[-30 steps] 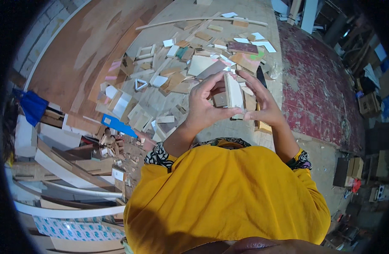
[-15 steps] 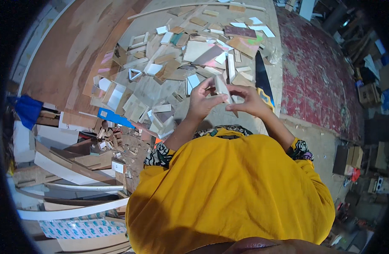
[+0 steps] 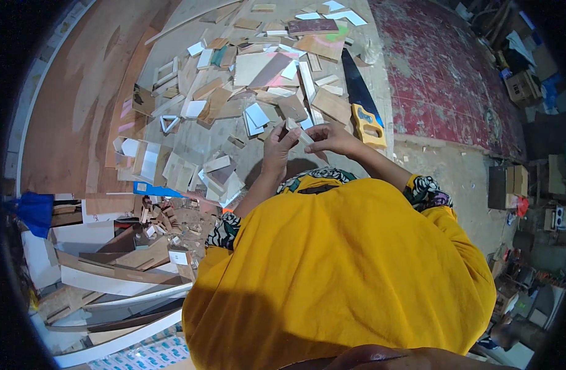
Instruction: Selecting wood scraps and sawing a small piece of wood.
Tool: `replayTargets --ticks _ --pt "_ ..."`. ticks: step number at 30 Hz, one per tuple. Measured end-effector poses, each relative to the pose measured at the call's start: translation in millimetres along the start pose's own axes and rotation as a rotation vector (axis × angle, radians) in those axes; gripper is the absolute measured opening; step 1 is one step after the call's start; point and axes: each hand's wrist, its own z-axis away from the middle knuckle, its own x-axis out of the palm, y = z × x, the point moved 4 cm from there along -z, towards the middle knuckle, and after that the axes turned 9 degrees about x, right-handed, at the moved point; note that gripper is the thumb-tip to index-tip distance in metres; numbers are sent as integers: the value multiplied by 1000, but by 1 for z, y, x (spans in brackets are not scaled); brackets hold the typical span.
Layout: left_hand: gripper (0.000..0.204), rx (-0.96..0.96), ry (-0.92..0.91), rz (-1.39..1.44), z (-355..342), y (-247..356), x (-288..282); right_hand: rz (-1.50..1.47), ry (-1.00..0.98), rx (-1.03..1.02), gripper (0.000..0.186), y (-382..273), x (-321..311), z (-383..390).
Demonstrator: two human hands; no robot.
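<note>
Between both hands, just in front of my chest, is a small pale wooden block (image 3: 303, 137), slanting down to the right. My left hand (image 3: 278, 149) pinches its upper left end between thumb and fingers. On its right side the fingers of my right hand (image 3: 333, 139) are closed on it, thumb underneath. A thin brownish tip shows below the block; whether it is part of it I cannot tell. Beyond the hands lie a brown wood offcut (image 3: 291, 108) and a white-faced piece (image 3: 256, 115). To the right of my right hand rests a handsaw (image 3: 370, 127) with a yellow handle and dark blade.
Wood offcuts cover much of the worktable (image 3: 200, 132). Among them are a small triangular frame (image 3: 169, 124) and a pink-and-green stained board (image 3: 321, 44). A large brown panel (image 3: 67, 105) lies left. Red flooring (image 3: 443, 80) is on the right, stacked boards (image 3: 116, 271) lower left.
The whole view has shifted, so the table's things appear further left and the saw's handle shows fully. The block has been tilted to a flatter slant, with both hands still on it.
</note>
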Motion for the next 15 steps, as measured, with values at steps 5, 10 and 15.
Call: replayTargets --ticks 5,10,15 --pt "49 -62 -6 13 -9 -2 -9 -70 -3 49 39 1 0 -16" --pt "47 -20 21 11 -13 8 -7 -58 -33 14 40 -6 3 -29" --pt "42 5 52 -81 -21 11 -18 -197 -39 -15 33 -13 10 -30"
